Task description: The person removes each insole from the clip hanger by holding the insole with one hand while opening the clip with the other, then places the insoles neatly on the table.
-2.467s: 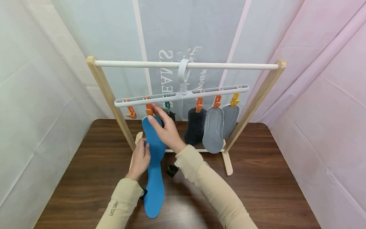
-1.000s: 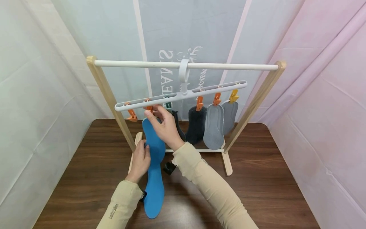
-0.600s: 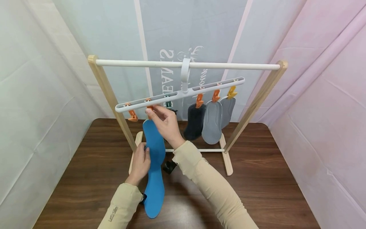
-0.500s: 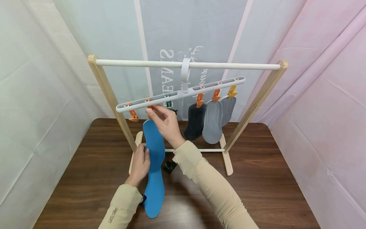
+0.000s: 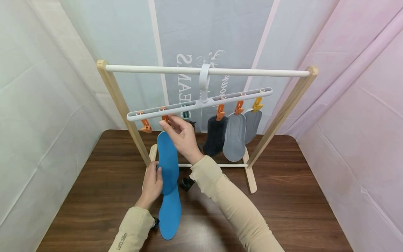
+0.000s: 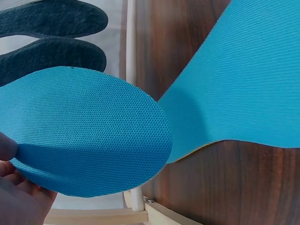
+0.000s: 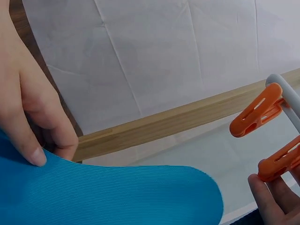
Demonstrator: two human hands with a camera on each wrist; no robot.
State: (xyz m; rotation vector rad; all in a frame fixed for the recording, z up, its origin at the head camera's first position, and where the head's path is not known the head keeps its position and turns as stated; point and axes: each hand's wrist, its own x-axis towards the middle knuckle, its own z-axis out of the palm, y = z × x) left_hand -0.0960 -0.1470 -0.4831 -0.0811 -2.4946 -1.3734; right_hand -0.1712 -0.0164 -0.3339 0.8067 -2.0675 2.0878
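My left hand [image 5: 151, 185] pinches a blue insole [image 5: 168, 157] by its left edge, thumb on the front face. In the right wrist view the insole's upper end stands apart from an orange clip [image 7: 276, 165]. My right hand [image 5: 186, 139] pinches that clip, second from the left on the white hanger [image 5: 176, 109]. A second blue insole [image 5: 170, 218] lies on the table, partly hidden by the held one. The leftmost orange clip [image 5: 146, 126] hangs with nothing in it.
Dark insoles [image 5: 216, 134] and grey insoles [image 5: 234, 138] hang from clips on the right half; one dark insole is mostly behind my right hand. The hanger tilts down to the left from the white rod [image 5: 258, 72] of a wooden stand [image 5: 281, 119].
My right hand has gone from the insole's upper end to the clip. The insole, earlier up at the clip, has come down a little in my left hand. The hanger has swung.
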